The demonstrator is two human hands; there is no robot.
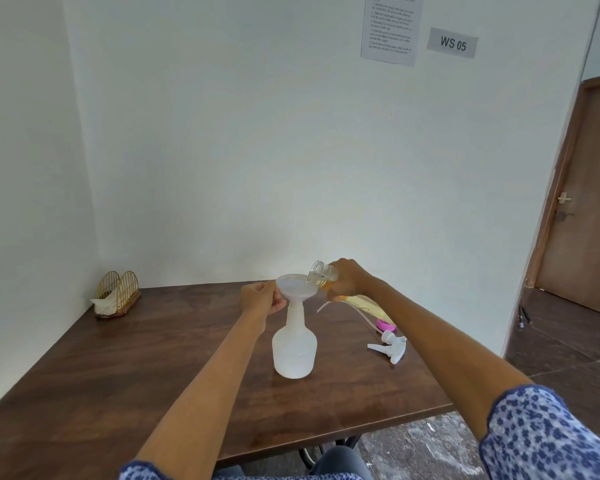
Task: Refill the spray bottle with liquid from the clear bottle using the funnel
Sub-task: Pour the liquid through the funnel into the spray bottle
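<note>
the spray bottle [294, 344] stands upright near the middle of the dark wood-grain table [118, 368], a frosted white plastic body with rounded shoulders and a slim neck. a pale translucent funnel [296, 287] sits in that neck, its wide round bowl open upward. the left hand [262, 299] has its fingers curled at the funnel's left rim, pinching it. the right hand [347, 280] wraps around the clear bottle [323, 276], tipped on its side with its ribbed, threaded mouth over the funnel's right edge; amber liquid shows inside near the neck. right of the spray bottle, on the table, lies the white trigger sprayer head [390, 346] with its thin clear tube [347, 308] curving away, beside a pink cap [385, 323]. at the far left sits a gold wire napkin holder [116, 291] with crumpled white tissue.
</note>
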